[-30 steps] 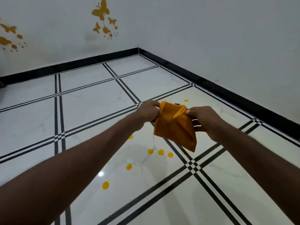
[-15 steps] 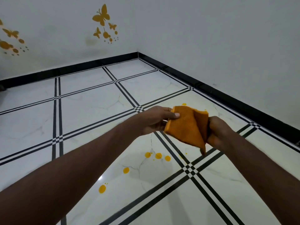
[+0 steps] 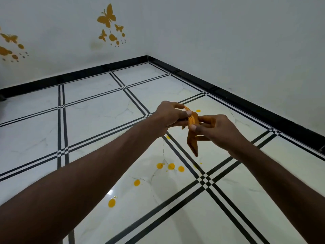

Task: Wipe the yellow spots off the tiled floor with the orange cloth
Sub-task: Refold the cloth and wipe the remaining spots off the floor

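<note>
Beneath you spreads the tiled floor (image 3: 98, 110), glossy white marble squares crossed by black double lines and edged by a black skirting (image 3: 246, 101) where it meets the pale walls. Yellow butterfly decals (image 3: 107, 18) sit high on the far wall. Your two bare forearms reach out over the floor. Your left hand (image 3: 171, 114) has its thumb and curled fingers pinching the upper end of the orange cloth (image 3: 193, 136), and your right hand (image 3: 213, 129) pinches the same folded bundle from the other side, thumb pressed to its front. The cloth hangs in the air between your hands, its lower corner dangling well above the tiles. The yellow spots (image 3: 171, 166) lie scattered on the tile below your hands, three close together and others apart.
</note>
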Demonstrator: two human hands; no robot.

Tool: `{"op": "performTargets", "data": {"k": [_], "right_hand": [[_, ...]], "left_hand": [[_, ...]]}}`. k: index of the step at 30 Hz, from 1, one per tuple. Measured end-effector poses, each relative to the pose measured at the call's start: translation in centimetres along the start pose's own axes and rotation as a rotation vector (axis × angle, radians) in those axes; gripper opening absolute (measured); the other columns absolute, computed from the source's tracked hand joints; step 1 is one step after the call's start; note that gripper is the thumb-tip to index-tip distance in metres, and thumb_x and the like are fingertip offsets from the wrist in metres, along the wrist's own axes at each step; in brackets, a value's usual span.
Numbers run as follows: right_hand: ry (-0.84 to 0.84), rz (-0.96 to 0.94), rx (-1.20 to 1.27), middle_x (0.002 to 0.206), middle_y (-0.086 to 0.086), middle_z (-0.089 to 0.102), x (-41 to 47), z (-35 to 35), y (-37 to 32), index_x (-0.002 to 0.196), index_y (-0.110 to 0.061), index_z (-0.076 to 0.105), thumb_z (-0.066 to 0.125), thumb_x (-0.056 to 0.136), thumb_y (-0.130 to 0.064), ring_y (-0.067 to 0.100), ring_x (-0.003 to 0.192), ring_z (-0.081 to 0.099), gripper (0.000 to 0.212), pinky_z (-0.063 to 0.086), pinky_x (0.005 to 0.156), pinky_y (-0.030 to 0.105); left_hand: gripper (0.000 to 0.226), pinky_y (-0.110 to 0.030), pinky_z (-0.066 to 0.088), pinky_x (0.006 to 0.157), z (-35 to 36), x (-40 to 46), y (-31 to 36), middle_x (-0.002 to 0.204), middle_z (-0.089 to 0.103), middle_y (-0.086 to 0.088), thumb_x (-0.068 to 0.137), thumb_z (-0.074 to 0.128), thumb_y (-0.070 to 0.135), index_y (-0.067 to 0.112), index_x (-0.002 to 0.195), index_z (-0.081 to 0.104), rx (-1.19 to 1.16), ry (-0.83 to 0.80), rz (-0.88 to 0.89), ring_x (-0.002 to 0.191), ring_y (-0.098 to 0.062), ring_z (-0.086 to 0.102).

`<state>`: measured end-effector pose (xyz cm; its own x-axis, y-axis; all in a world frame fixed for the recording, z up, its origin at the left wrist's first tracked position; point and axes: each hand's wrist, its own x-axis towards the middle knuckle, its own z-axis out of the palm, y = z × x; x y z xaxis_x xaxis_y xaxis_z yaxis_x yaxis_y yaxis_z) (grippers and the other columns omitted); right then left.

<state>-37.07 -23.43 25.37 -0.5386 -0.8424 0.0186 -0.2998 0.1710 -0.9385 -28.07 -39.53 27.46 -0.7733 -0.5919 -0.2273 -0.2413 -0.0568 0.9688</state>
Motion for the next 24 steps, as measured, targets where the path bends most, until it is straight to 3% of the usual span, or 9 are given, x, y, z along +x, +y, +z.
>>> {"op": "performTargets", "data": {"k": [3, 6, 8, 11, 14, 17, 20, 24], "right_hand": [[0.064, -0.035, -0.094, 0.093, 0.008, 0.079, 0.2, -0.3, 0.1, 0.104, -0.015, 0.075, 0.062, 0.099, -0.019, 0.018, 0.087, 0.078, 0.014, 0.064, 0.08, 0.038], [0.089, 0.022, -0.037, 0.094, 0.013, 0.078, 0.4, -0.6, 0.5, 0.104, -0.009, 0.074, 0.054, 0.104, -0.02, 0.025, 0.089, 0.077, 0.023, 0.064, 0.081, 0.045], [0.103, 0.061, 0.044, 0.102, 0.016, 0.076, 0.6, -1.1, 0.7, 0.113, -0.006, 0.071, 0.05, 0.106, -0.019, 0.028, 0.094, 0.076, 0.025, 0.064, 0.078, 0.042], [0.285, 0.133, 0.13, 0.115, 0.015, 0.069, 1.1, -2.2, 0.8, 0.126, -0.008, 0.064, 0.048, 0.107, -0.02, 0.034, 0.104, 0.069, 0.027, 0.062, 0.073, 0.038], [0.421, 0.132, 0.144, 0.122, 0.013, 0.065, 1.3, -3.6, 0.6, 0.12, -0.018, 0.064, 0.049, 0.107, -0.026, 0.035, 0.113, 0.064, 0.021, 0.06, 0.087, 0.051], [0.383, 0.034, 0.142, 0.12, 0.01, 0.067, 1.1, -4.6, -1.2, 0.114, -0.022, 0.066, 0.047, 0.107, -0.028, 0.031, 0.111, 0.064, 0.021, 0.059, 0.089, 0.051], [0.238, -0.018, 0.217, 0.116, 0.008, 0.069, 0.6, -4.8, -2.6, 0.124, -0.016, 0.065, 0.046, 0.107, -0.028, 0.029, 0.107, 0.068, 0.028, 0.06, 0.077, 0.041], [0.156, 0.078, 0.492, 0.119, 0.009, 0.069, 0.9, -5.8, -2.9, 0.13, -0.013, 0.062, 0.052, 0.104, -0.032, 0.03, 0.107, 0.068, 0.034, 0.059, 0.073, 0.038]], "left_hand": [[0.047, -0.04, 0.06, 0.088, 0.3, 0.0, -0.2, 0.106, 0.073, -0.02, 0.084, 0.078, 0.013, 0.004, 0.126, 0.059, -0.025, 0.003, 0.027, 0.089, -0.026, 0.076], [0.043, -0.041, 0.06, 0.088, 0.6, 0.3, -0.3, 0.109, 0.072, -0.019, 0.083, 0.079, 0.014, 0.007, 0.121, 0.062, -0.006, 0.026, 0.053, 0.091, -0.026, 0.076], [0.041, -0.039, 0.062, 0.085, 0.6, 0.5, -0.4, 0.114, 0.07, -0.021, 0.084, 0.078, 0.013, 0.008, 0.122, 0.063, 0.008, 0.02, 0.065, 0.091, -0.027, 0.076], [0.041, -0.028, 0.063, 0.07, -0.6, 0.3, -0.5, 0.108, 0.071, -0.02, 0.086, 0.074, 0.008, 0.007, 0.125, 0.061, 0.036, -0.039, 0.062, 0.081, -0.023, 0.076], [0.042, -0.026, 0.06, 0.064, -3.2, 0.0, -0.2, 0.096, 0.074, -0.015, 0.086, 0.075, 0.008, 0.01, 0.125, 0.062, 0.449, -0.245, -0.097, 0.076, -0.021, 0.075], [0.051, -0.036, 0.061, 0.084, -3.6, 0.1, -0.8, 0.107, 0.075, -0.012, 0.085, 0.078, 0.018, 0.013, 0.133, 0.06, 0.829, -0.427, -0.213, 0.098, -0.024, 0.073], [0.081, -0.044, 0.048, 0.107, -1.5, 0.3, -1.6, 0.141, 0.056, -0.004, 0.081, 0.081, 0.033, 0.023, 0.15, 0.039, 0.568, -0.511, -0.074, 0.127, -0.021, 0.056], [0.087, -0.052, 0.037, 0.115, 2.8, 0.6, -2.3, 0.147, 0.052, -0.006, 0.079, 0.08, 0.016, 0.015, 0.152, 0.033, 0.047, -0.579, -0.063, 0.136, -0.03, 0.049]]}}
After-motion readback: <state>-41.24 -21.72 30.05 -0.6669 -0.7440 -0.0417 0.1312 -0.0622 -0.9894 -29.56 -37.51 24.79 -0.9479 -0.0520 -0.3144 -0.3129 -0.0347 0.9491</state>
